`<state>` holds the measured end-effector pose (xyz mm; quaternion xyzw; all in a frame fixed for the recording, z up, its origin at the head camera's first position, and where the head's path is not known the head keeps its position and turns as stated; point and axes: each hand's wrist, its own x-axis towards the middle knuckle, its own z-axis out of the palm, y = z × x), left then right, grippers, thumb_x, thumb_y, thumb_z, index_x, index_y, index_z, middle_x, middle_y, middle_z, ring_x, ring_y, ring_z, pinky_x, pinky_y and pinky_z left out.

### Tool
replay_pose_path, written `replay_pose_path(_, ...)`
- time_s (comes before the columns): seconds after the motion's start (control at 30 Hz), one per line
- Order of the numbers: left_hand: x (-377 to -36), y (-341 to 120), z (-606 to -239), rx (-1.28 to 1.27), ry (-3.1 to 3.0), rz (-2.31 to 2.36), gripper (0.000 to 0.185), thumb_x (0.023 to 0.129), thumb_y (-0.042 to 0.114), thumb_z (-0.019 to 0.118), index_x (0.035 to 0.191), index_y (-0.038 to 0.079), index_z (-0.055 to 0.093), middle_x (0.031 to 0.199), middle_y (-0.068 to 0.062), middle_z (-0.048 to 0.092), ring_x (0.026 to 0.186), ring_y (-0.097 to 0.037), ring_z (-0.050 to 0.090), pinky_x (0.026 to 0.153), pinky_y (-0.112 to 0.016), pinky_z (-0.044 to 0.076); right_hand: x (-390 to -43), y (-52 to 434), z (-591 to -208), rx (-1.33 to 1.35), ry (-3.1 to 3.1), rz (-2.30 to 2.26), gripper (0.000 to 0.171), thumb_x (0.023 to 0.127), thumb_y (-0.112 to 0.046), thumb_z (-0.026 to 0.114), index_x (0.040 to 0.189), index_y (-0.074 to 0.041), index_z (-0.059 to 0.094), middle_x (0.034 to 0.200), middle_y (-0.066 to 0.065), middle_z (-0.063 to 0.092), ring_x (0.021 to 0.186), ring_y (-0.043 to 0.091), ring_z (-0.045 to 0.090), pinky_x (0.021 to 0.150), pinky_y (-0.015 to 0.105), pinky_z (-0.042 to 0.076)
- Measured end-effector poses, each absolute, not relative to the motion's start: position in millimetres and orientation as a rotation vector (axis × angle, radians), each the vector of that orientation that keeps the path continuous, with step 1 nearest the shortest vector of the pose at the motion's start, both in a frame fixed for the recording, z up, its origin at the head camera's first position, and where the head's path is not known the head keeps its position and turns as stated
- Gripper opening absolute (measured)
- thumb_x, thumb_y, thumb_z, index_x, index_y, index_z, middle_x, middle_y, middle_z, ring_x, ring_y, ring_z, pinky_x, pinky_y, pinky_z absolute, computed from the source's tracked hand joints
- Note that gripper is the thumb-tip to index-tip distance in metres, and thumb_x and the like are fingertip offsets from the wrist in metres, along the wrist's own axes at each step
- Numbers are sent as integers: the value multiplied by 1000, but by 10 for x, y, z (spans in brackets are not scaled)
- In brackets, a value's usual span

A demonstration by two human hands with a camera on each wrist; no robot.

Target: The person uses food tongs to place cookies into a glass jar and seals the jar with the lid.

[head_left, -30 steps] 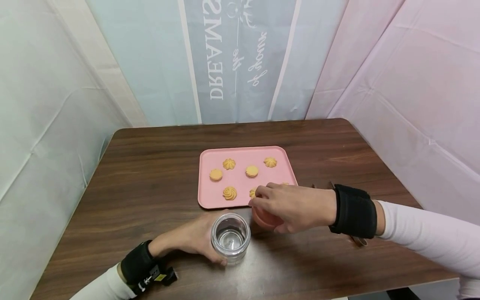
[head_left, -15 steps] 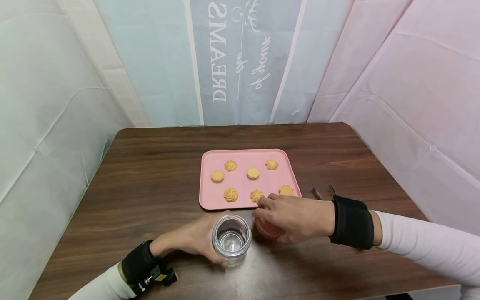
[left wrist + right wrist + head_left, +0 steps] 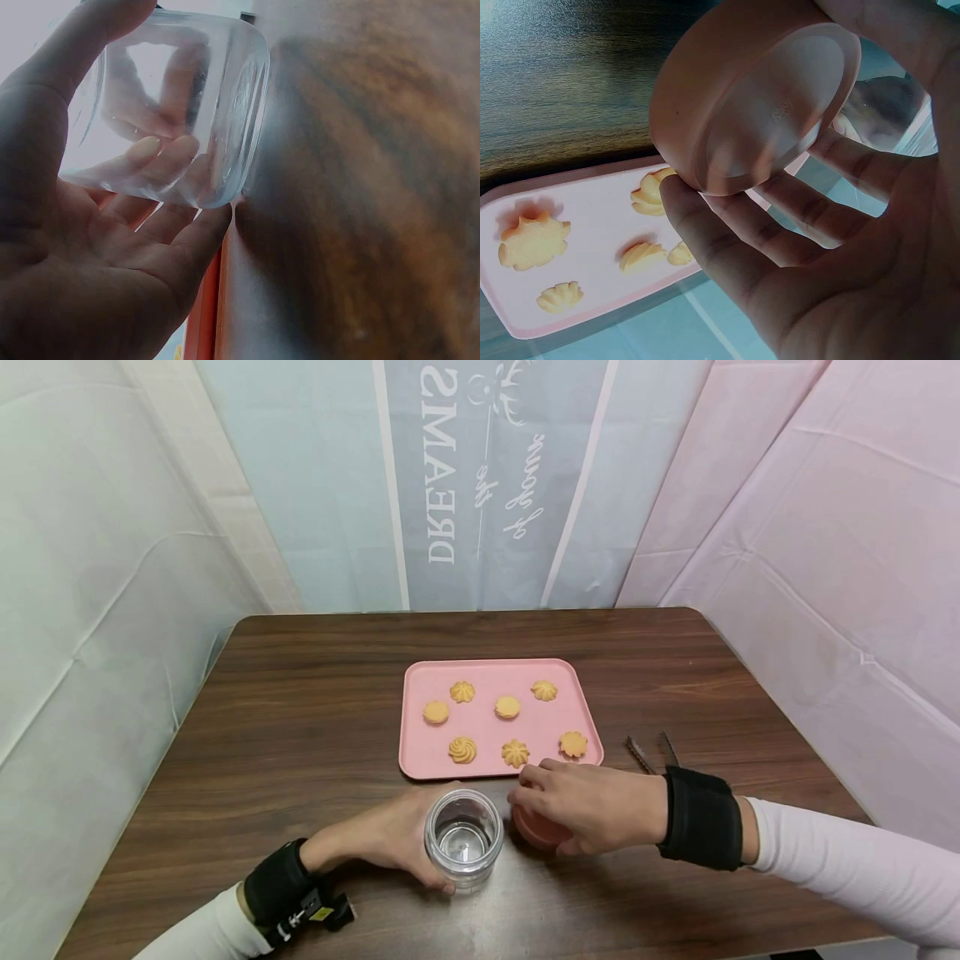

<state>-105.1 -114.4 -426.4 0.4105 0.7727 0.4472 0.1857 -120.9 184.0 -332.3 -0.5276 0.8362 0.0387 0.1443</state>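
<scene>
My left hand (image 3: 405,833) holds a clear glass jar (image 3: 463,877), fingers and thumb curved around its side. The jar stands upright, uncapped, with nothing visible inside. In the left wrist view, the jar's base (image 3: 244,120) is beside the wood surface. To the right of the jar, my right hand (image 3: 588,802) grips a round terracotta-coloured lid (image 3: 538,831) from above. Up close in the right wrist view, the lid (image 3: 697,82) has a flat face with a small faint mark. Whether the lid touches the table is hard to tell.
Beyond the hands, a pink tray (image 3: 487,672) carries several yellow cookies (image 3: 462,750), spaced apart. Metal tongs (image 3: 640,755) lie right of the tray, partly hidden under my right wrist. The brown wooden table (image 3: 315,693) is bordered by hanging cloth (image 3: 337,485).
My right hand has shifted slightly toward me with the lid, uncovering the tray's near right cookies and the tongs' tips. The left hand and jar stay put. The head view has tilted a little.
</scene>
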Motion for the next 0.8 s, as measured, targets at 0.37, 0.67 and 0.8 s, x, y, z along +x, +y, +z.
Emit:
replay_pose_path(0.37,-1039,-1146,-4259,1145,2189,1255,86,67,32,100,141,22,56,131,3,68,122,-15,64,111,-33,49,-1174,1869,-3415,-1515,2403,105,75,78,-32,97,138,-12,56,119,0,59,101,12,61,85,26,57)
replay_pose_path(0.67,-1046,-1156,-4289,1207,2181,1273,88,69,32,100,144,22,55,135,1,67,126,-18,64,113,-35,48,-1150,1894,-3475,-1515,2419,84,75,78,-33,96,138,-12,56,124,3,59,104,15,61,87,28,57)
replay_pose_path(0.8,-1053,-1154,-4301,1244,2172,1287,88,71,33,99,145,21,54,135,-1,67,127,-20,63,113,-37,48,-1142,1915,-3518,-1494,2413,56,75,78,-33,96,138,-13,56,124,3,58,106,15,59,87,28,57)
